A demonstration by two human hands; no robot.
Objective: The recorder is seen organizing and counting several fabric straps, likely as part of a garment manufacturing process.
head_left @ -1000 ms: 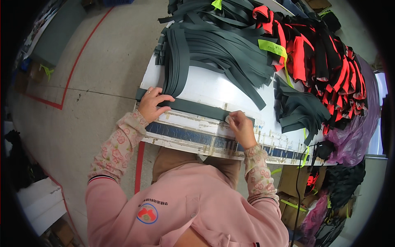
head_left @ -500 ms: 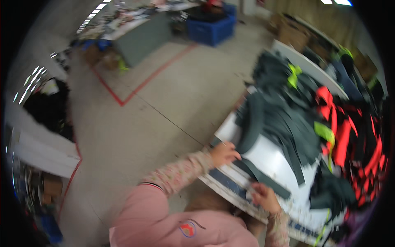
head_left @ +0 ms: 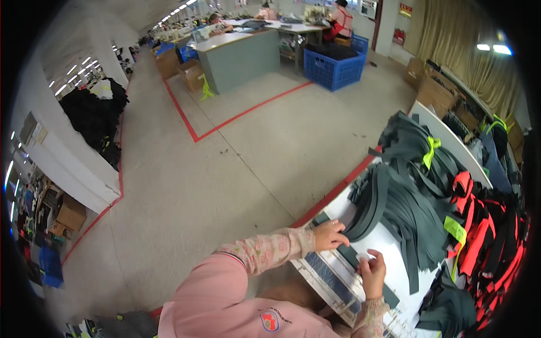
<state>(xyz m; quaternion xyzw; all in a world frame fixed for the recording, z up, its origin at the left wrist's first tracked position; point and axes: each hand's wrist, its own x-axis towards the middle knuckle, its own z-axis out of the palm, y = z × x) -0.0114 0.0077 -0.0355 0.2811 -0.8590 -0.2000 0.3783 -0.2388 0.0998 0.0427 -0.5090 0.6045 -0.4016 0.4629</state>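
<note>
A long, flat dark green fabric strip (head_left: pixel 390 295) lies along the near edge of the white table (head_left: pixel 383 239). My left hand (head_left: pixel 329 235) is at its far end, with bent fingers closed on the strip beside a pile of similar strips (head_left: pixel 397 205). My right hand (head_left: pixel 373 276) is just above the strip, thumb and forefinger curled together. Something pale shows between those fingertips, too small to make out. A yellow-green tie (head_left: pixel 431 152) wraps the far bundle of strips.
Orange-red and black fabric pieces (head_left: pixel 479 231) heap up at the table's right side, near a dark green bundle (head_left: pixel 448 312). A white board (head_left: pixel 451 141) stands along the back. Beyond the floor are a blue crate (head_left: pixel 333 70), a grey-green counter (head_left: pixel 239 62) and several people seated at work.
The view has tilted up and left, so the table now sits lower and further right. My right hand has come nearer my left, its thumb and forefinger now curled together.
</note>
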